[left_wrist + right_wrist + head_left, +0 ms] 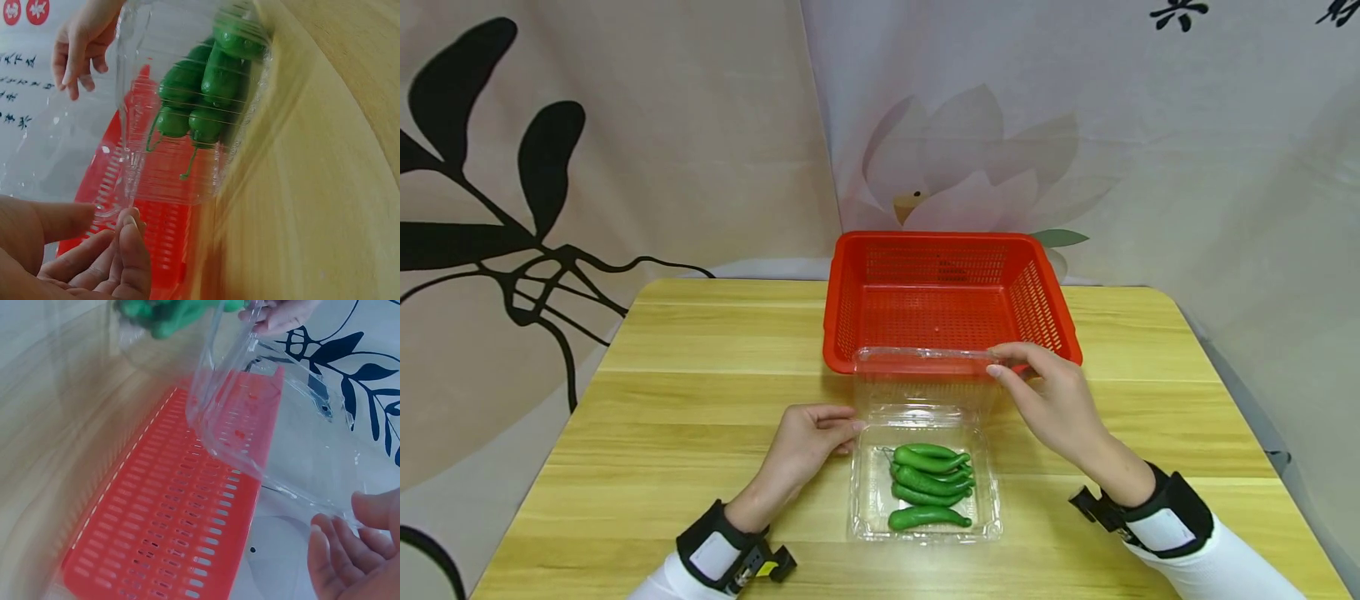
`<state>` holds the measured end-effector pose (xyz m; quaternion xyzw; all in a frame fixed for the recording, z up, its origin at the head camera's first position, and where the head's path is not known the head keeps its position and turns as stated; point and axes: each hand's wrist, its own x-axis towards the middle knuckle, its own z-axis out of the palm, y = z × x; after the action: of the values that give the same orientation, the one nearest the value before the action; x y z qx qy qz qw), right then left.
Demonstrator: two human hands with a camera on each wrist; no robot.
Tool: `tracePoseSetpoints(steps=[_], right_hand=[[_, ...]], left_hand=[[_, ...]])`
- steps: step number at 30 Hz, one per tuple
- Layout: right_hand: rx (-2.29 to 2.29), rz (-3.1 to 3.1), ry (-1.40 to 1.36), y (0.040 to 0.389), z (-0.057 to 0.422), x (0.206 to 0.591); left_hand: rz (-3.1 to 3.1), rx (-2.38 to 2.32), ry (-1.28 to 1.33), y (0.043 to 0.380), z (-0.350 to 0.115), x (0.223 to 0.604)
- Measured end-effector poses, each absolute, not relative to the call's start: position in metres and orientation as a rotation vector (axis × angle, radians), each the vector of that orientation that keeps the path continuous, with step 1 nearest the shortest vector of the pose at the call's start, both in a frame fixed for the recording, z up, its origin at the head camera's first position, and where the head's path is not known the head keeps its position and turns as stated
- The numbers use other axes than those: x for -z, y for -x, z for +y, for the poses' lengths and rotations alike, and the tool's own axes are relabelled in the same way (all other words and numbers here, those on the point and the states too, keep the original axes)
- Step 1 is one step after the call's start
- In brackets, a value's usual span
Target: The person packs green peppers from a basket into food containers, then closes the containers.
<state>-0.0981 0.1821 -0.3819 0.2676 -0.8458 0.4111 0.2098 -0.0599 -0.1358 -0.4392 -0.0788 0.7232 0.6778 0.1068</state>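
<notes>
A clear plastic clamshell container point(859, 500) lies on the table with its lid point(917, 387) raised at the back, close to the red basket. Several green peppers point(928, 479) lie side by side in its base; the left wrist view shows the peppers point(219, 75) through the clear wall, two with thin stems. At the rear left corner, by the hinge, my left hand point(816, 437) holds the rim with thumb and fingertips. My right hand point(1048, 400) pinches the lid's upper right corner between thumb and fingers; in the right wrist view the lid point(312, 450) stretches across to that hand point(356, 550).
Behind the container stands a red perforated plastic basket point(932, 304), and the raised lid overlaps its front rim in the head view. The wooden table point(722, 400) has rounded back corners. A printed curtain point(715, 125) hangs behind it.
</notes>
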Motion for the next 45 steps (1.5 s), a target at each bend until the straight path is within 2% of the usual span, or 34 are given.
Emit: tracePoseSetpoints(steps=[28,45], right_hand=[[-0.82,-1.939,-1.091,0.053,0.191,0.397],[-0.664,-1.735,-1.319,0.034,0.193,0.407]], left_hand=[[2.153,-1.866,0.27,0.033,-0.143,0.414],[1.972,-1.869,0.128,0.023,-0.142,0.425]])
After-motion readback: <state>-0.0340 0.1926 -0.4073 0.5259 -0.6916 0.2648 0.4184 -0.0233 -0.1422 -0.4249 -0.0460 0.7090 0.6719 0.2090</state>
